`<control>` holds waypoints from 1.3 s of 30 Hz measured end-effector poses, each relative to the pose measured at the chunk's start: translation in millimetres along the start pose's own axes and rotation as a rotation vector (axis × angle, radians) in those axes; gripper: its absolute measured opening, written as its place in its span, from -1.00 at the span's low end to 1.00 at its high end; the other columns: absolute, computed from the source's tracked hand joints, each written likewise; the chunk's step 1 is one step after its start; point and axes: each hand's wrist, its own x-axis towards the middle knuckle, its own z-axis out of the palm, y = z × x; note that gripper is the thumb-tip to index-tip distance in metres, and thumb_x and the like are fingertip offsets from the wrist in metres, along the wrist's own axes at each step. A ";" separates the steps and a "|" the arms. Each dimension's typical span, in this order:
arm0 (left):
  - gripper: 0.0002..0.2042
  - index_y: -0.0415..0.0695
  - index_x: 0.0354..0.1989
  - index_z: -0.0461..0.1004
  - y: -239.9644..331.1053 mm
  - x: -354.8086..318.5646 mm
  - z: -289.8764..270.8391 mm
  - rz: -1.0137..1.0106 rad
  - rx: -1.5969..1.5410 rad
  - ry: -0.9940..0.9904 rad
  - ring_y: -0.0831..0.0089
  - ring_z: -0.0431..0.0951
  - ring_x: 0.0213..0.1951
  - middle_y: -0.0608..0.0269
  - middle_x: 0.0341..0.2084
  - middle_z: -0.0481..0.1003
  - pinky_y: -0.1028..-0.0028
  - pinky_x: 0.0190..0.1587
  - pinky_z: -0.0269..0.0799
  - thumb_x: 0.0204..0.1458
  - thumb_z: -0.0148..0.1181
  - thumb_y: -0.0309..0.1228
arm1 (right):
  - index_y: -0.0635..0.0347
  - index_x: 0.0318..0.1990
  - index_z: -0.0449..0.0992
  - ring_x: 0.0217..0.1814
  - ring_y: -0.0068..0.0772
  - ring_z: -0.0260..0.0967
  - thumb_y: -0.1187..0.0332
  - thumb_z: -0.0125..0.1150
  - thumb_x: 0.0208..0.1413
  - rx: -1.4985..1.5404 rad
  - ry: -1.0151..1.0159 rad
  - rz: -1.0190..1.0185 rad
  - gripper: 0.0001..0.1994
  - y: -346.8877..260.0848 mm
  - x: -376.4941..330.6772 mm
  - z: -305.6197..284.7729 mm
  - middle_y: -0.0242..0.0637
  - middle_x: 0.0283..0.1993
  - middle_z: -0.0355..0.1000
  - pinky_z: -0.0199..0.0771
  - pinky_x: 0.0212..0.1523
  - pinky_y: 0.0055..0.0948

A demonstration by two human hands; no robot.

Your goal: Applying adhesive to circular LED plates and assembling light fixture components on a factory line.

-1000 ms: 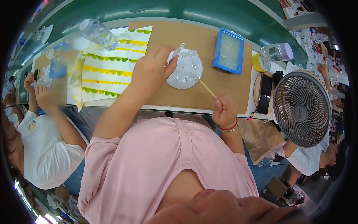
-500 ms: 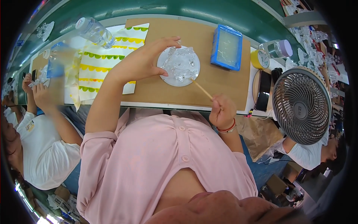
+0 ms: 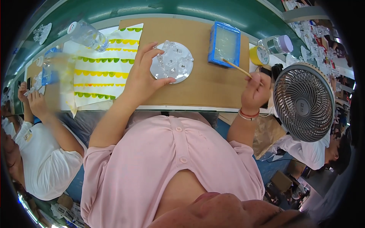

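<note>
A round white disc point(image 3: 181, 77) lies on the cardboard, with several clear, glass-like pieces point(image 3: 173, 57) on its top. My left hand point(image 3: 141, 74) curves round the disc's left side, thumb and fingers spread apart; the thumb is at the near rim and the index fingertip beside a clear piece. Whether it presses on them I cannot tell. In my right hand point(image 3: 257, 90) a thin wooden stick point(image 3: 239, 68) is pinched, pointing up and left. Its darker tip is at the near edge of a blue-rimmed tray point(image 3: 227, 42) with a pale, shiny surface.
Brown cardboard point(image 3: 197, 93) covers the work surface. A clear bottle point(image 3: 88, 36) lies on scallop-patterned paper point(image 3: 100, 72) at left. A yellow round tin point(image 3: 259, 55), a lilac-lidded jar point(image 3: 275, 44) and a grey fan point(image 3: 304, 102) stand at right. A co-worker point(image 3: 49, 152) sits at left.
My right hand has moved right and up, taking the stick's tip from the disc to the blue tray. My left fingers have come lower round the disc. The whole view shifted slightly.
</note>
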 end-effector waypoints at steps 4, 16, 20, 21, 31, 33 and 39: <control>-0.22 -0.05 0.09 0.27 1.3 2.5 -1.5 0.010 0.012 -0.006 0.04 0.26 0.18 0.08 0.20 0.17 0.24 0.15 0.32 -0.41 0.56 -0.34 | 0.28 -0.34 0.41 -0.61 -0.57 0.29 0.32 -0.01 0.28 -0.041 -0.046 -0.054 -0.78 3.2 10.4 17.4 -0.32 -0.54 0.42 0.25 -0.54 -0.61; -0.22 -0.02 0.16 0.27 -3.1 -0.9 -6.1 -0.006 -0.045 -0.096 0.13 0.21 0.25 0.11 0.23 0.19 0.25 0.24 0.20 -0.36 0.51 -0.42 | 0.30 -0.31 0.37 -0.61 -0.64 0.19 0.31 -0.04 0.29 0.292 -0.083 -0.034 -0.78 -29.5 -20.1 -2.0 -0.19 -0.48 0.42 0.16 -0.56 -0.67; -0.24 -0.03 0.13 0.29 0.9 -0.8 -2.4 0.001 -0.055 -0.055 0.14 0.24 0.22 0.13 0.22 0.20 0.25 0.22 0.23 -0.36 0.51 -0.41 | 0.29 -0.33 0.40 -0.59 -0.55 0.25 0.38 0.00 0.26 0.276 -0.245 -0.061 -0.83 -30.3 -23.6 16.2 -0.21 -0.44 0.44 0.23 -0.54 -0.58; -0.25 -0.04 0.13 0.29 1.4 -0.6 -2.5 -0.003 -0.059 -0.048 0.14 0.24 0.22 0.14 0.22 0.20 0.25 0.21 0.23 -0.36 0.51 -0.40 | 0.29 -0.33 0.40 -0.59 -0.55 0.25 0.38 0.00 0.26 0.276 -0.246 -0.060 -0.83 -29.8 -21.1 21.0 -0.21 -0.44 0.44 0.23 -0.54 -0.58; -0.30 -0.03 0.10 0.30 0.4 -1.3 -0.1 0.019 0.007 -0.032 0.08 0.25 0.19 0.12 0.18 0.19 0.24 0.12 0.35 -0.31 0.51 -0.32 | 0.26 -0.35 0.38 -0.51 -0.29 0.37 0.46 0.02 0.21 0.216 -0.406 -0.208 -0.90 -23.1 -5.5 34.2 -0.20 -0.47 0.41 0.32 -0.48 -0.48; -0.31 -0.03 0.09 0.31 0.0 -0.1 0.5 0.024 -0.011 -0.036 0.08 0.26 0.18 0.12 0.17 0.19 0.24 0.11 0.36 -0.31 0.51 -0.32 | 0.26 -0.35 0.38 -0.51 -0.29 0.37 0.46 0.02 0.21 0.191 -0.390 -0.212 -0.90 -20.2 -0.8 41.0 -0.21 -0.47 0.41 0.33 -0.48 -0.47; -0.33 -0.02 0.04 0.32 -1.5 -0.2 1.4 -0.014 -0.039 -0.028 0.07 0.26 0.17 0.12 0.16 0.19 0.23 0.10 0.36 -0.33 0.52 -0.33 | 0.23 -0.39 0.37 -0.57 -0.15 0.30 0.52 0.10 0.12 0.245 -0.299 -0.289 -0.94 -19.5 0.9 47.2 -0.19 -0.53 0.34 0.29 -0.55 -0.37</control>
